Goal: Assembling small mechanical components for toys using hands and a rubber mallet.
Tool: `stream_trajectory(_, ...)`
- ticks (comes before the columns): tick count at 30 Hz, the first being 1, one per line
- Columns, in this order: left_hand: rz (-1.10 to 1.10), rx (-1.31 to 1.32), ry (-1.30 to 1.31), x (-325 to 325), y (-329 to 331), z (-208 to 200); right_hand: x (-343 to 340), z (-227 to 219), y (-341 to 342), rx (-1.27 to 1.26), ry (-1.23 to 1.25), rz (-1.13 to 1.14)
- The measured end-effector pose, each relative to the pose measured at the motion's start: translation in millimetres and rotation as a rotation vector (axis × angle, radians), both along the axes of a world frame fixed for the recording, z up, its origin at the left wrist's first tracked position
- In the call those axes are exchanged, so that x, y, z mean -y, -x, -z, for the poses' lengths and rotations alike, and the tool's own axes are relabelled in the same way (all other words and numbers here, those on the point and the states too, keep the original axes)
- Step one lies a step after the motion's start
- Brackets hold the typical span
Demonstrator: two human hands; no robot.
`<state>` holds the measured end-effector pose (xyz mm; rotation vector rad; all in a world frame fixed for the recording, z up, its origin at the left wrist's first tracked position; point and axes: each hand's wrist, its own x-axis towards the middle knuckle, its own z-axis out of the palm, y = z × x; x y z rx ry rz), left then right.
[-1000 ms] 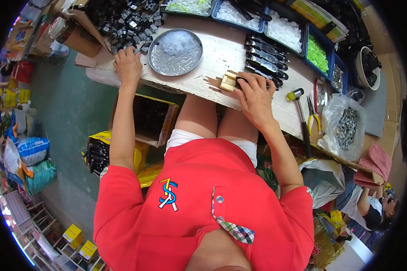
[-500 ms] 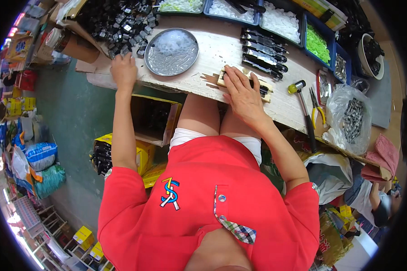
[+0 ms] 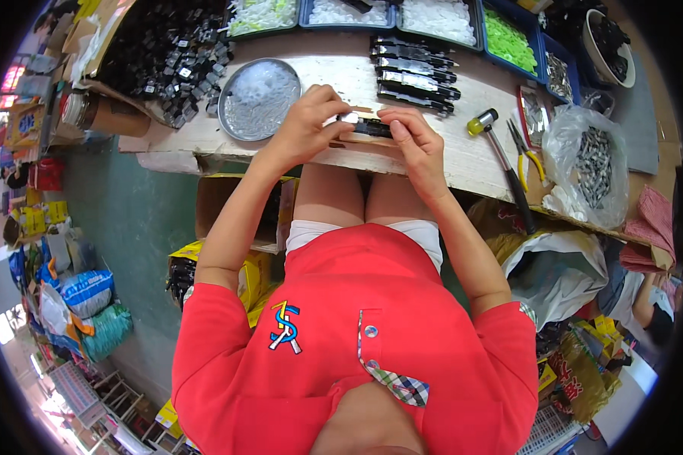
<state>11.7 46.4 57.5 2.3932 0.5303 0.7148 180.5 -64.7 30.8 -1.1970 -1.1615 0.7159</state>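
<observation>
A slim black part (image 3: 373, 127) lies at the front of the worktable between my hands, over a pale block that they mostly cover. At its left end my left hand (image 3: 305, 130) is closed, fingers pinched on a small piece with a shiny face (image 3: 348, 117). My right hand (image 3: 419, 145) grips the other end, thumb and fingers bent round it. Just beyond are several long black assemblies (image 3: 416, 76) in a stack. A round metal dish (image 3: 259, 130) of small clear slivers stands left of the hands.
Black blocks (image 3: 178, 72) heap at the far left. Trays of white pieces (image 3: 439, 23) and green pieces (image 3: 510, 44) line the back. To the right lie a hammer (image 3: 506, 159), yellow-handled pliers (image 3: 537, 163) and a clear bag (image 3: 596, 163) of metal parts. An open carton (image 3: 212, 205) sits below the table.
My left hand has come right from the heap of black blocks to the black part. My right hand has shifted from lying over the pale block to gripping the part's right end.
</observation>
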Motion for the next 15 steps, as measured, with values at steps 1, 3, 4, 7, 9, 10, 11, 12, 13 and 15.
stream_trajectory(1, 0.043, 0.001, -0.018, -1, -6, 2, 0, 0, 1, -0.002, 0.001, 0.008)
stream_trajectory(3, 0.073, -0.048, -0.039, 1, -14, 5, 1, 0, 1, 0.026, -0.006, 0.003)
stream_trajectory(4, 0.098, -0.095, -0.061, 3, -18, 5, 1, 0, 0, 0.022, -0.005, 0.006)
stream_trajectory(7, 0.044, -0.147, -0.052, 6, -23, 11, 0, 0, 0, 0.042, -0.003, 0.005)
stream_trajectory(9, 0.010, -0.164, -0.035, 7, -24, 12, 0, 1, -2, 0.087, -0.010, 0.010)
stream_trajectory(10, -0.094, -0.093, 0.381, 8, -24, 13, 0, 1, -2, 0.084, -0.010, 0.008)
stream_trajectory(11, -0.198, -0.017, 0.796, 8, -23, 13, 0, 2, -2, 0.068, -0.006, 0.008)
stream_trajectory(12, -0.202, 0.129, 1.158, 2, -16, 21, 0, 3, -2, 0.051, -0.002, 0.007)
stream_trajectory(13, -0.206, 0.127, 1.161, 2, -16, 26, -1, 3, -2, 0.048, 0.002, 0.005)
stream_trajectory(15, -0.227, 0.195, 1.119, 2, -14, 33, -2, 0, -1, 0.019, 0.001, 0.006)
